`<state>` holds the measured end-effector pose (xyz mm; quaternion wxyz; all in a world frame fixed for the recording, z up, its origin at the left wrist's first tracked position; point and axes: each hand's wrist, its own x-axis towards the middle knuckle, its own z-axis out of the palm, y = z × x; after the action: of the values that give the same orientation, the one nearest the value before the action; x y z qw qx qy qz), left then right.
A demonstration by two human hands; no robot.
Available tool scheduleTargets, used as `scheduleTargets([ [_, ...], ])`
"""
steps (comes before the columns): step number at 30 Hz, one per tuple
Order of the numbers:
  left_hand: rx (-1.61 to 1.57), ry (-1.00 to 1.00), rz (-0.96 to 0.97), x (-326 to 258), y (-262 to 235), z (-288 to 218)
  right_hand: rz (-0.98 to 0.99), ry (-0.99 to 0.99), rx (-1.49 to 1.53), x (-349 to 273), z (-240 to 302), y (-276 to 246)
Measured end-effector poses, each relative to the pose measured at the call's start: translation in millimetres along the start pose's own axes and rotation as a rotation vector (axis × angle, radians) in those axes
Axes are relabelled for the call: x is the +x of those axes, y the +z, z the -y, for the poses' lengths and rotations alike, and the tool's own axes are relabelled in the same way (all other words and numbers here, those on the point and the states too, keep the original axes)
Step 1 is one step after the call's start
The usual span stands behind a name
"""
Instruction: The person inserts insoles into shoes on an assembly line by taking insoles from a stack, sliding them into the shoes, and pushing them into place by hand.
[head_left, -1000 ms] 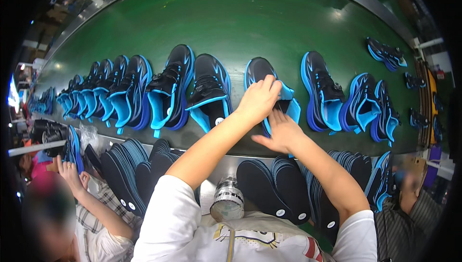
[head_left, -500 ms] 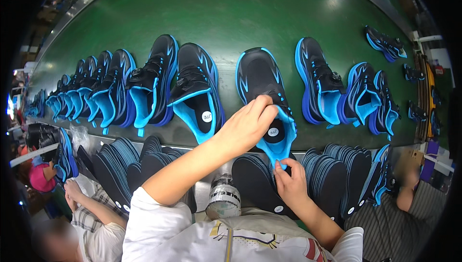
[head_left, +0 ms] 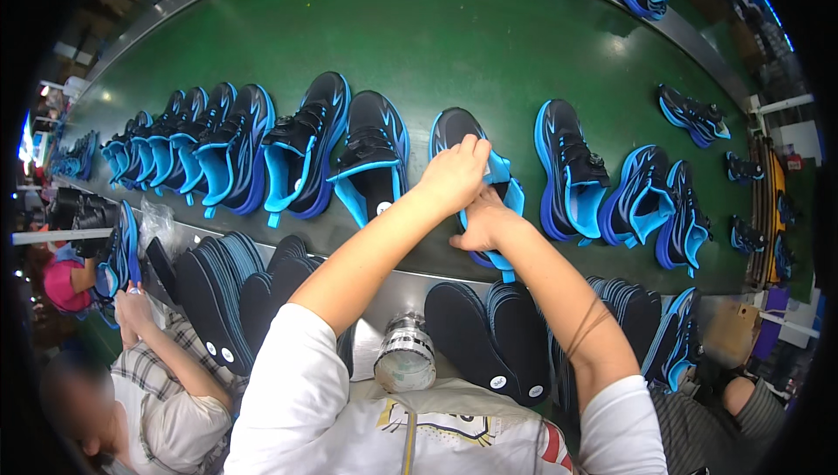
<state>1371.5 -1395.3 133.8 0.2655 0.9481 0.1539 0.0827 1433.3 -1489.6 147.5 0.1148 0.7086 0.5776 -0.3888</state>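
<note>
A black shoe with bright blue lining and sole edge (head_left: 456,126) stands on the green table, toe pointing away from me. My left hand (head_left: 456,174) is closed on it at the tongue and laces, fingers bunched together. My right hand (head_left: 491,222) reaches into the shoe's opening from the heel end. Its thumb is stretched out over the collar, apart from the fingers, whose tips are hidden inside. A matching shoe (head_left: 371,139) stands just left, a round white sticker showing inside. Another such shoe (head_left: 569,161) stands to the right.
A row of similar shoes (head_left: 231,148) runs off to the left; more stand right. Stacks of black-and-blue insoles (head_left: 214,300) line the table's near edge, with a clear-wrapped roll (head_left: 406,354) among them. A co-worker (head_left: 166,388) sits at left, another person (head_left: 707,423) at right.
My right hand has moved from the shoe's heel tab up into its opening. The left hand still grips the tongue area. The view has shifted slightly.
</note>
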Motion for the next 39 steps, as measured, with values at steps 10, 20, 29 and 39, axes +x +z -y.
scheduleTargets([
  [10, 0.008, 0.087, -0.008, 7.1, 3.5, 9.0, -0.372, -0.123, 0.046, -88.8, 2.6, 35.8],
  [20, 1.165, 0.354, 0.052, -3.4, -0.9, -26.5, -1.235, 0.504, 0.215, -308.2, -70.0, 131.6],
  [29, 0.363, 0.183, -0.373, 14.9, -58.8, -4.7, -0.741, 0.728, 0.549, -365.1, -92.2, 159.3],
  [39, -0.698, -0.171, -0.140, 45.2, -9.6, -102.7, -1.240, 0.430, 0.514, -351.0, -127.4, 75.0],
])
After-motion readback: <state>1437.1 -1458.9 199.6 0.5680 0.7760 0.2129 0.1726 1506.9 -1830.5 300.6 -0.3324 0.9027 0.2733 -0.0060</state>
